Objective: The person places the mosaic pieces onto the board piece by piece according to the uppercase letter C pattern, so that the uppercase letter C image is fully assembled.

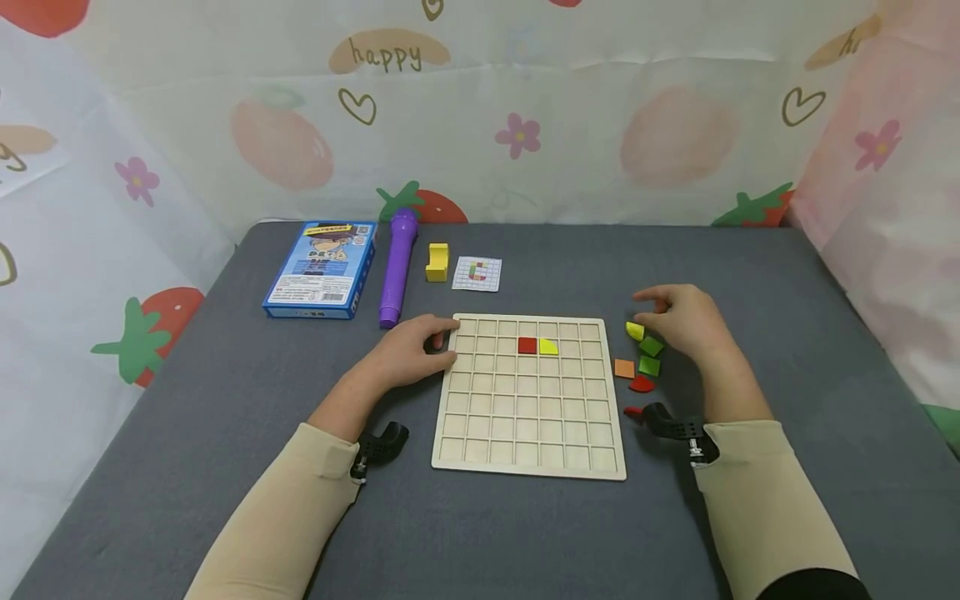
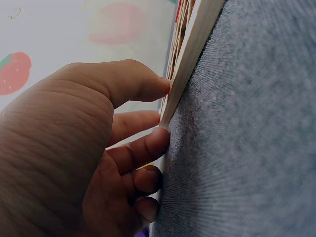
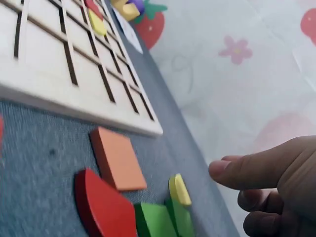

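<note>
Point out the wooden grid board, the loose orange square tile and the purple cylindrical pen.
Wooden grid board [image 1: 525, 467]: head view, on its bare near rim.
Orange square tile [image 1: 624, 368]: head view, centre of its top face.
Purple cylindrical pen [image 1: 396, 268]: head view, mid-barrel.

By my right hand [image 1: 686, 321] I see yellow [image 1: 634, 331], green [image 1: 650, 346], orange [image 1: 624, 368] and red pieces [image 1: 641, 384]; my left hand [image 1: 411, 350] touches a pale wooden board [image 1: 528, 442].

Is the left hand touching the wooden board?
Touching. The left wrist view shows the fingers of the left hand pressed against the edge of the board; the head view agrees.
</note>
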The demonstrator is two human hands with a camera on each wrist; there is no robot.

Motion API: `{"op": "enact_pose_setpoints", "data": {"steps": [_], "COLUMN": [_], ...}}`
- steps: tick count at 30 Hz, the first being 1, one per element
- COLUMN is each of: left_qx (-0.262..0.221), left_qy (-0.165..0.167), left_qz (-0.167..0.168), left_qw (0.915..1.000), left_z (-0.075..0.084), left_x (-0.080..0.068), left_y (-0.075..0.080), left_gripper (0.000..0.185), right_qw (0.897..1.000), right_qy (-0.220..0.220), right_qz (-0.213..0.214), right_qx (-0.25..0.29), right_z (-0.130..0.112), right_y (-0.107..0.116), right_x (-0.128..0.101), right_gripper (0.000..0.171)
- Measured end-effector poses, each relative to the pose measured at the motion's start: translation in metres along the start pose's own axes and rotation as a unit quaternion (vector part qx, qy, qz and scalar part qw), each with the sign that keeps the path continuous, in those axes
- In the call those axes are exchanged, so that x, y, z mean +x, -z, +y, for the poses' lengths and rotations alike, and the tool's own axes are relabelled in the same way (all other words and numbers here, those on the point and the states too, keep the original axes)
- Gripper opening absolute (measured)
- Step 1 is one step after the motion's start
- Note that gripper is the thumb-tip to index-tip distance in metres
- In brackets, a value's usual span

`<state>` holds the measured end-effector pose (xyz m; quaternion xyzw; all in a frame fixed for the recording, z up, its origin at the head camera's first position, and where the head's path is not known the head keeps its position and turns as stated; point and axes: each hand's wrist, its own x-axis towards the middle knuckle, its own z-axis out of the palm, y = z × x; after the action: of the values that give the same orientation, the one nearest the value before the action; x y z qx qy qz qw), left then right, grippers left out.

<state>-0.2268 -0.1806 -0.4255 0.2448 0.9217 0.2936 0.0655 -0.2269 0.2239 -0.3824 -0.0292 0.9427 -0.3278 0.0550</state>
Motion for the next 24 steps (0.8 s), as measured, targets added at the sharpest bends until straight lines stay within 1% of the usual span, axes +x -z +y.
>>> {"op": "enact_pose_setpoints", "data": {"steps": [6,11,14,20,24], "left_qx": [0.001,0.003,0.003,0.005,0.005], "left_qy": [-0.001,-0.001,0.000,0.003,0.003], "left_qz": [0.000,0.000,0.000,-0.001,-0.001], "left_qw": [1.0000,1.0000,1.0000,1.0000,1.0000], "left_z": [0.000,-0.001,-0.001,-0.001,-0.001], "left_x": [0.000,0.001,0.001,0.001,0.001], "left_y": [0.000,-0.001,-0.001,0.000,0.000], "left_gripper": [0.052,0.052,0.052,0.053,0.053], "right_qw": [0.999,0.999,0.999,0.996,0.995], "right_qy": [-0.015,-0.020,-0.019,0.000,0.007], "right_qz": [0.000,-0.008,-0.022,-0.071,-0.080], "right_qx": [-0.029,-0.047,-0.045,-0.047,-0.053], "right_z": [0.015,0.021,0.022,0.019,0.017], "right_y": [-0.002,-0.005,-0.006,-0.007,-0.010], "right_x": [0.003,0.006,0.007,0.007,0.007], "right_gripper": [0.041,0.040,0.042,0.045,0.041]}}
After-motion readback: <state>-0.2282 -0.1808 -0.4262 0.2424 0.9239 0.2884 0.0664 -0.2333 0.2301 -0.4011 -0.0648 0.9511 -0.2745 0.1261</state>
